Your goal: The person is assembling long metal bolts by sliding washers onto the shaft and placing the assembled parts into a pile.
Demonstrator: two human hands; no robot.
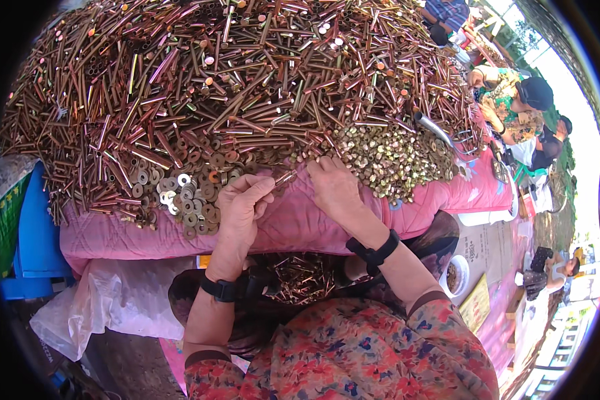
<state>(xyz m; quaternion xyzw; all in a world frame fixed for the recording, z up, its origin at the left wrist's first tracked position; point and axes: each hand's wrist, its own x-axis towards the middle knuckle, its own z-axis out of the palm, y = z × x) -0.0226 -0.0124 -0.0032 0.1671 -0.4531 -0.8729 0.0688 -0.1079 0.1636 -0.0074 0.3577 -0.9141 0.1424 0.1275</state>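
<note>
My left hand [242, 203] is closed, thumb against the fingers, over the edge of a pink quilted cloth [280, 227]. A short, shiny copper-coloured bolt [285, 179] sticks out from its fingertips toward the right hand. My right hand [337, 190] is just to the right, back up, with its fingers bent together at the edge of the metal heap. Whatever lies in its fingertips is hidden. Flat washers [192, 207] lie in a loose pile left of the left hand. Small yellowish nuts [397, 160] are heaped right of the right hand.
A large heap of long copper-coloured bolts [247, 80] covers the surface beyond. A curved metal tube [435, 127] lies by the nuts. More bolts [303, 277] sit below, between my knees. Blue bin [39, 230] at left, white bucket [455, 275] at right. Other people [520, 100] sit at right.
</note>
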